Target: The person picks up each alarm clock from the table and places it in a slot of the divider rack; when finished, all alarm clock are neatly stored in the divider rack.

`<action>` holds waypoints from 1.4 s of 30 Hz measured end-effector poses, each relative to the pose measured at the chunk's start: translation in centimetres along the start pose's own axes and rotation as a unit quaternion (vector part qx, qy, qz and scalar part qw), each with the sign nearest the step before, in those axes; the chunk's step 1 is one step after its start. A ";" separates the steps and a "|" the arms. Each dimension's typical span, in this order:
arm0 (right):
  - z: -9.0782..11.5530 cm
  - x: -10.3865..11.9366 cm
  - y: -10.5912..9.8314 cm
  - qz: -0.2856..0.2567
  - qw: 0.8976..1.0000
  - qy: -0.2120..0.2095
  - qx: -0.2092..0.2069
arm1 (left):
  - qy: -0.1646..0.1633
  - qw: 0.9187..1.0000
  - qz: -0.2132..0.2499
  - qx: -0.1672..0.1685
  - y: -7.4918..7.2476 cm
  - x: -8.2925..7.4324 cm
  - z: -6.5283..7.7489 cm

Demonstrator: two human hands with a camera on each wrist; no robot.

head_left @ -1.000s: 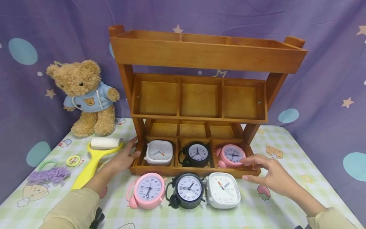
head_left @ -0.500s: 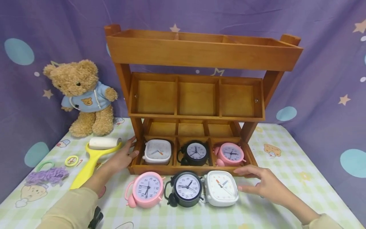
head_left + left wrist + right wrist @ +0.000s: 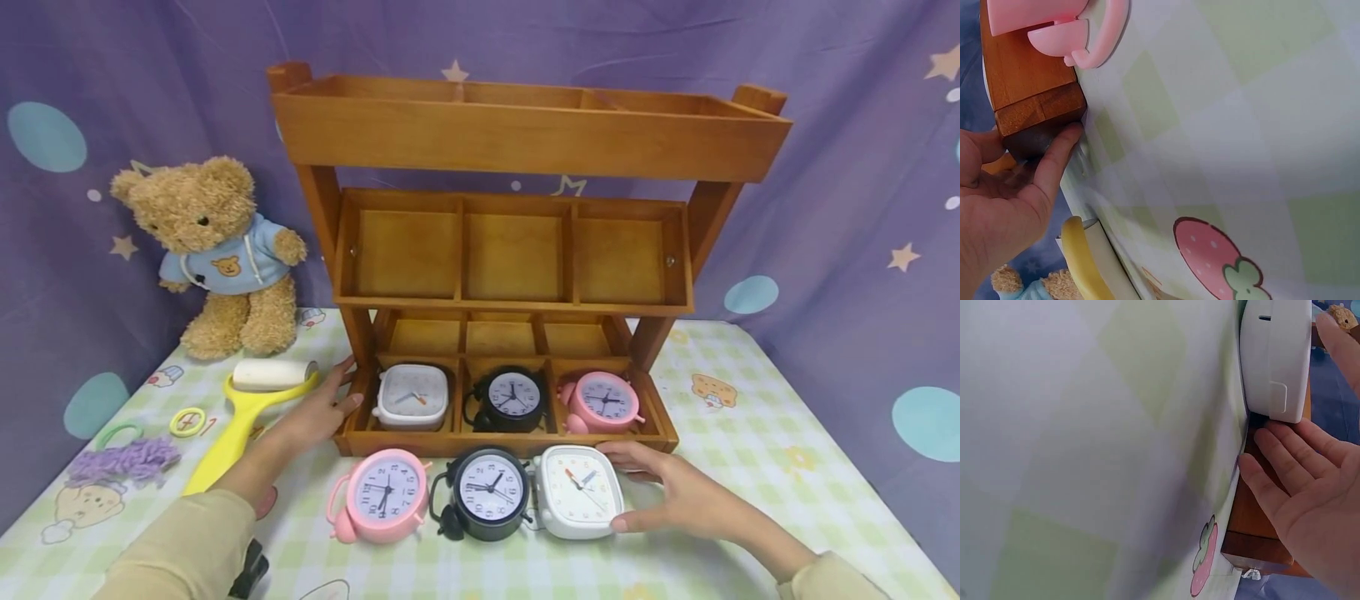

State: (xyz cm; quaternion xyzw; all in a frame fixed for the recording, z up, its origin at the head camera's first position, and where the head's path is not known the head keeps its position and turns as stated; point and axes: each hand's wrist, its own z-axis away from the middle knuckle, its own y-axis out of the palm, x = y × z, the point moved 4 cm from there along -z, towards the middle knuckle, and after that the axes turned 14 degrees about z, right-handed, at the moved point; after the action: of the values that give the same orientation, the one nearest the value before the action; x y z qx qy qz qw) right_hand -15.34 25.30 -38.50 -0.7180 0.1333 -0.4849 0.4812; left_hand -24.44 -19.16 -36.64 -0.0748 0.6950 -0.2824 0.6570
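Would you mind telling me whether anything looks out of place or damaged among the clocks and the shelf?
No damage is visible, but the front pink clock and front black clock look askew: both are turned sideways on the tablecloth, their tops pointing left instead of upward, so they read sideways.

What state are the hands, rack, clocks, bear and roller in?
Wooden rack: upright
Left hand: touching rack's left end
Front white clock: face up on tablecloth
Right hand: beside that clock, thumb spread from fingers
Front black clock: face up
Front pink clock: face up
Rack white clock: bottom front, left
Rack black clock: bottom front, middle
Rack pink clock: bottom front, right
Teddy bear: upright
Yellow roller: lying flat
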 end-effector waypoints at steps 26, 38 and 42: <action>-0.2 0.9 1.1 0.090 0.996 0.008 -0.006 | -0.006 1.000 0.001 0.000 0.1 -0.1 0.0; -0.3 1.0 0.8 0.097 0.995 0.002 0.011 | 0.001 1.000 -0.004 -0.002 0.1 0.0 -0.1; -0.6 1.4 0.9 0.099 0.995 0.006 0.017 | 0.006 1.000 -0.001 -0.003 0.1 0.0 0.0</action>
State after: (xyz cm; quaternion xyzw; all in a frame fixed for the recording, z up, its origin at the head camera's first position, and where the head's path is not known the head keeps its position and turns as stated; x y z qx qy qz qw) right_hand -14.90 23.57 -38.45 -0.6902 0.1985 -0.4412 0.5381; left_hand -24.46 -19.07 -36.67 -0.0761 0.6996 -0.2815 0.6523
